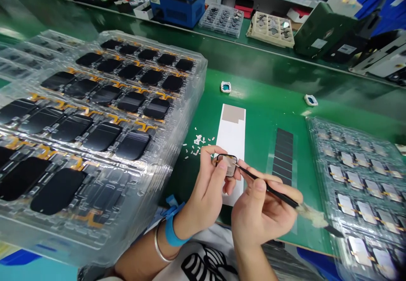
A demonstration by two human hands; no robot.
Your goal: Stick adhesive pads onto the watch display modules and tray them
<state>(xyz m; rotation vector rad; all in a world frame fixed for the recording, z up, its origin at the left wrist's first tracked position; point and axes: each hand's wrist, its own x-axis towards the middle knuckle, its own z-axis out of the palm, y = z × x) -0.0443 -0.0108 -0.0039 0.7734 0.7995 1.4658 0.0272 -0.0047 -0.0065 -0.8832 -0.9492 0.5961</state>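
Note:
My left hand (207,183) holds a small watch screen (231,170) between thumb and fingers, its grey back turned up and its rim dark. In my right hand (264,213) is a pair of black tweezers (281,194), gripped like a pen, with pale wrapping near its rear end. The tips meet the screen's right edge; whether they pinch anything there is too small to tell. Beneath both hands lies a white strip (231,135) with a grey-beige patch at its far end. White scraps (198,139) are scattered left of it.
Stacked clear trays (198,86) of black watch screens rise on the left. Another clear tray (317,145) with silvery-backed screens is at the right. A sheet of dark rectangles (283,145) lies before it. Two small white-framed pieces (226,87) sit farther back, below a shelf holding boxes.

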